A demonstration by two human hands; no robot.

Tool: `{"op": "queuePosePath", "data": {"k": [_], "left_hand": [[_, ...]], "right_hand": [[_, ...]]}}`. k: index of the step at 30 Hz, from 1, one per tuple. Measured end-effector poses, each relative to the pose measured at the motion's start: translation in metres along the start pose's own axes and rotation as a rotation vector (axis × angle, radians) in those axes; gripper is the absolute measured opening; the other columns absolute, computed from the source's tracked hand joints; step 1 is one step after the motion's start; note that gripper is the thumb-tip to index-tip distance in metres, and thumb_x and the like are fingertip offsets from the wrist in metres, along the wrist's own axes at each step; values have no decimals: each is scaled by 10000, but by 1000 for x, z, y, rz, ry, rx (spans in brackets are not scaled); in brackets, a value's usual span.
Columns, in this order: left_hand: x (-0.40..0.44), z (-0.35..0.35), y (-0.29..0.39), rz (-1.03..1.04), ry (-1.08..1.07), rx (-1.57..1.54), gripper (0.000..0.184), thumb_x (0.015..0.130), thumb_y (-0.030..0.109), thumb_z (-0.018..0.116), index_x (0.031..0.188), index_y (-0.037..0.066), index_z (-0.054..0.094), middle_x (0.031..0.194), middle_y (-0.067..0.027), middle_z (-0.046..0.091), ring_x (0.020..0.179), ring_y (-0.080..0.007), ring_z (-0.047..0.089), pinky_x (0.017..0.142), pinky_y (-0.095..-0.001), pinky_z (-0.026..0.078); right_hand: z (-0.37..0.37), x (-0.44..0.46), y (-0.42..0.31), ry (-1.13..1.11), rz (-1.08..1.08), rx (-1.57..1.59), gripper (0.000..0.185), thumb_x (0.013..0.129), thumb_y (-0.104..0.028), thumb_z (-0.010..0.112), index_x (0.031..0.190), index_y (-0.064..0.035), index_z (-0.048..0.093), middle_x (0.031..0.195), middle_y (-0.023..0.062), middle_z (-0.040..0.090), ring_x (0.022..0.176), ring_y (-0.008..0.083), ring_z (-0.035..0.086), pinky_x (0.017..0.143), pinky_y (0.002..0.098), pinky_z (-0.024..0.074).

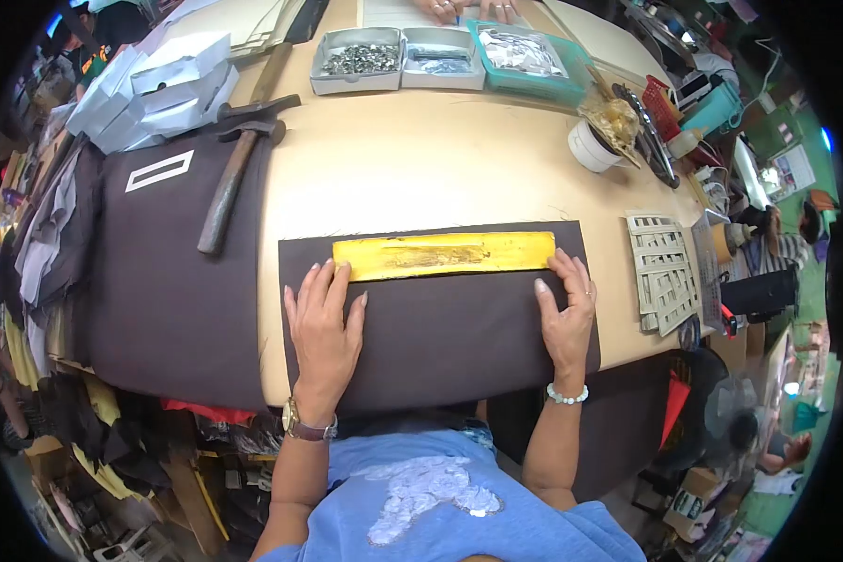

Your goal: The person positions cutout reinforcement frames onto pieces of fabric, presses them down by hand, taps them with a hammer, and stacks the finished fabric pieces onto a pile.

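A long flat yellow strip (515, 251), with a worn, smudged middle and a narrow line like a slot along it, lies across the dark fabric piece (440, 347) near its far edge. My left hand (328, 323) rests on the fabric with fingertips at the strip's left end, thumb spread apart. At the opposite end, my right hand (569, 314) touches the strip's right end with its fingertips, its thumb lying apart on the fabric. Both hands have outstretched fingers and grip nothing.
Two hammers (234, 183) and a white rectangular frame (159, 171) lie left on dark cloth (173, 300). Boxes of metal pieces (356, 58) and a teal tray (534, 61) stand at the back, near another person's hands (459, 9). At right are a white tub (592, 148) and slotted templates (663, 272).
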State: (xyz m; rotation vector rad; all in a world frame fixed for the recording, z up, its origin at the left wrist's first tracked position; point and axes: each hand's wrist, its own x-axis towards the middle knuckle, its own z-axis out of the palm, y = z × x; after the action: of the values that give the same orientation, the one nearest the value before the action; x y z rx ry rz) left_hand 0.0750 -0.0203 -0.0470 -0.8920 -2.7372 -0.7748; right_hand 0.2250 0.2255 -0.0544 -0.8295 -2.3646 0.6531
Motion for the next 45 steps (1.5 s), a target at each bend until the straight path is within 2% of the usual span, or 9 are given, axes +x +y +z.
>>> {"op": "queuePosePath", "data": {"k": [3,14,25,37,45], "left_hand": [[-6,1,0,-2,-22,53,335,855,147,613,1174,47,584,1292,-137,509,1263,-338,408,1055,-533,263],[-8,6,2,16,-29,154,378,885,153,559,1239,24,535,1328,-161,471,1292,-365,354,1055,-579,224],[-12,8,-2,23,-40,140,396,883,167,554,1259,44,527,1351,-168,446,1299,-369,343,1041,-615,221],[-9,10,-2,21,-62,117,408,884,147,537,1274,30,506,1357,-177,428,1318,-374,317,1066,-593,199],[-9,9,-2,37,-50,114,388,885,131,544,1260,37,517,1339,-173,442,1302,-372,344,1064,-584,215]], "right_hand": [[0,0,-5,-68,6,-59,360,810,-194,647,1144,-65,606,1315,84,532,1288,341,377,1092,503,186],[7,-3,-3,-113,-14,-185,380,864,-189,564,1231,-93,572,1380,83,475,1321,350,334,1077,560,159],[6,-2,-4,-133,-16,-200,390,884,-191,545,1264,-105,547,1409,73,444,1356,348,288,1100,557,125],[7,-1,-5,-101,-31,-198,454,821,-234,642,1247,-102,553,1393,71,460,1329,353,330,1073,572,170],[6,-1,-11,-115,-31,-240,541,809,-352,662,1255,-72,538,1398,97,446,1327,370,322,1060,580,182]]}}
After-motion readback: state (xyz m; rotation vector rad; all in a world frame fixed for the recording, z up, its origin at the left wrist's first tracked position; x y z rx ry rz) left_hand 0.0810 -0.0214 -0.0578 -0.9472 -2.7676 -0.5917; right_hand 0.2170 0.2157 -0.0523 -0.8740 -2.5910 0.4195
